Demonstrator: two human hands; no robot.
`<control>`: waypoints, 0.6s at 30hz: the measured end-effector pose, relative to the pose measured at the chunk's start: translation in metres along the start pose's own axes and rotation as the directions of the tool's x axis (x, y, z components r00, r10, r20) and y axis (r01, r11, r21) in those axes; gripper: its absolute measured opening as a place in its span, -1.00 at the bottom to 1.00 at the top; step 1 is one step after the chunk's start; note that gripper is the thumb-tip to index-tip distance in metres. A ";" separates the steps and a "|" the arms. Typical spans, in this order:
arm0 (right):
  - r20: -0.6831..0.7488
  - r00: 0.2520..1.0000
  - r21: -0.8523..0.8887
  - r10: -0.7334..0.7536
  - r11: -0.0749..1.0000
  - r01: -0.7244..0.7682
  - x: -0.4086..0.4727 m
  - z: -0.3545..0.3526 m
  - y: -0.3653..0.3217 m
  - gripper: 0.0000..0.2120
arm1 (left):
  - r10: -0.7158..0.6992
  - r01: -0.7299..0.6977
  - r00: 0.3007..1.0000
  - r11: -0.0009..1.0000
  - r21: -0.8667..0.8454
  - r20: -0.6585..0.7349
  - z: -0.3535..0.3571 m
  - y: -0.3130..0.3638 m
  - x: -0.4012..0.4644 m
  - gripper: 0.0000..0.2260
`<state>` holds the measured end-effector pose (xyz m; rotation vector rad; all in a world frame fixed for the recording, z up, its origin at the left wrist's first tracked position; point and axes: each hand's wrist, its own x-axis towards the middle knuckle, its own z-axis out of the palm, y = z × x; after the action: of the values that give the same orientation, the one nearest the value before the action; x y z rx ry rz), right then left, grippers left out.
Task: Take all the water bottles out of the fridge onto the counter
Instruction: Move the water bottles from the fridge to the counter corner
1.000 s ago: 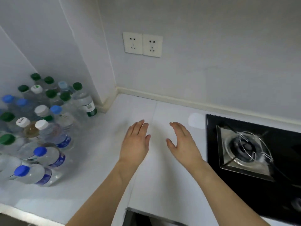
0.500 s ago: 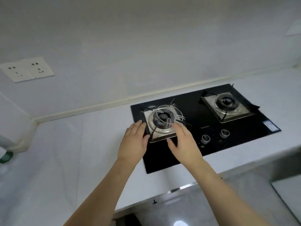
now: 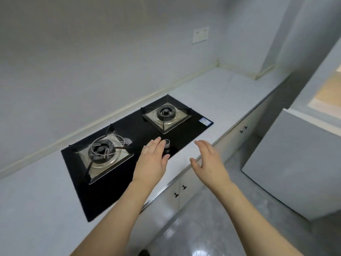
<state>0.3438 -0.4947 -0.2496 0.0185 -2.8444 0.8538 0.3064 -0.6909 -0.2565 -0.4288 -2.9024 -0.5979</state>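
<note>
My left hand [image 3: 154, 159] is held out flat over the front of the black gas hob [image 3: 132, 150], fingers straight, holding nothing. My right hand [image 3: 208, 159] is stretched out beside it over the front edge of the white counter [image 3: 221, 93], fingers relaxed and empty. No water bottles are in view. A pale grey box-like appliance [image 3: 291, 163], possibly the fridge, stands on the floor at the right; its front is shut.
The hob has two burners [image 3: 103, 150] [image 3: 166, 112] and a knob [image 3: 166, 143]. White cabinet doors with small dark handles [image 3: 180, 189] run under the counter. A glossy grey floor [image 3: 212, 228] lies below. A wall socket [image 3: 200, 34] sits above the counter.
The view has swung right, away from the cluster of bottles on the counter's left end, past the hob toward the appliance. Both hands stay empty and outstretched.
</note>
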 end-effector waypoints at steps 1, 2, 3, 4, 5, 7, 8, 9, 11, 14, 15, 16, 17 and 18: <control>-0.017 1.000 0.000 0.024 1.000 -0.024 -0.003 -0.010 0.012 -0.46 | 0.030 -0.030 0.999 1.000 0.000 0.009 0.005 0.014 0.007 -0.53; -0.040 0.998 0.003 0.054 0.999 -0.054 -0.007 -0.021 0.024 -0.46 | 0.067 -0.067 0.998 0.998 -0.001 0.019 0.012 0.030 0.014 -0.53; -0.052 0.996 0.009 0.072 0.997 -0.071 -0.008 -0.027 0.031 -0.46 | 0.093 -0.094 0.995 0.996 0.004 0.017 0.014 0.037 0.018 -0.53; -0.069 0.993 0.015 0.099 0.995 -0.098 -0.010 -0.035 0.041 -0.46 | 0.128 -0.129 0.992 0.992 0.012 0.020 0.019 0.050 0.024 -0.53; -0.081 0.989 0.017 0.122 0.993 -0.121 -0.012 -0.040 0.049 -0.46 | 0.160 -0.160 0.987 0.987 0.017 0.025 0.022 0.059 0.029 -0.53; -0.113 0.979 0.023 0.169 0.986 -0.167 -0.014 -0.054 0.068 -0.47 | 0.216 -0.217 0.976 0.976 0.011 0.039 0.030 0.083 0.041 -0.53; -0.124 0.975 0.025 0.184 0.983 -0.183 -0.014 -0.059 0.075 -0.47 | 0.236 -0.236 0.971 0.972 0.004 0.046 0.033 0.091 0.047 -0.53; -0.137 0.970 0.030 0.202 0.979 -0.199 -0.014 -0.063 0.083 -0.48 | 0.259 -0.259 0.964 0.966 -0.005 0.057 0.037 0.100 0.054 -0.53; -0.164 0.959 0.035 0.233 0.973 -0.230 -0.015 -0.073 0.100 -0.49 | 0.304 -0.303 0.950 0.953 -0.016 0.070 0.048 0.118 0.068 -0.53; -0.197 0.938 0.036 0.284 0.959 -0.283 -0.013 -0.089 0.126 -0.49 | 0.363 -0.361 0.929 0.932 -0.043 0.074 0.068 0.145 0.091 -0.56; -0.211 0.930 0.035 0.302 0.953 -0.302 -0.010 -0.095 0.137 -0.50 | 0.386 -0.383 0.920 0.922 -0.058 0.070 0.076 0.156 0.100 -0.57; -0.224 0.922 0.034 0.317 0.947 -0.318 -0.007 -0.100 0.148 -0.50 | 0.405 -0.401 0.912 0.913 -0.074 0.066 0.085 0.165 0.109 -0.58; -0.232 0.915 0.033 0.331 0.942 -0.333 -0.003 -0.105 0.158 -0.50 | 0.422 -0.417 0.904 0.905 -0.085 0.065 0.092 0.174 0.118 -0.59; -0.238 0.909 0.029 0.344 0.937 -0.347 0.001 -0.111 0.169 -0.50 | 0.441 -0.435 0.895 0.896 -0.093 0.065 0.100 0.182 0.128 -0.59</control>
<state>0.3503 -0.2925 -0.2505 -0.5684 -2.6601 0.8316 0.2325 -0.4583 -0.2560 -1.1063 -2.7185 -0.6261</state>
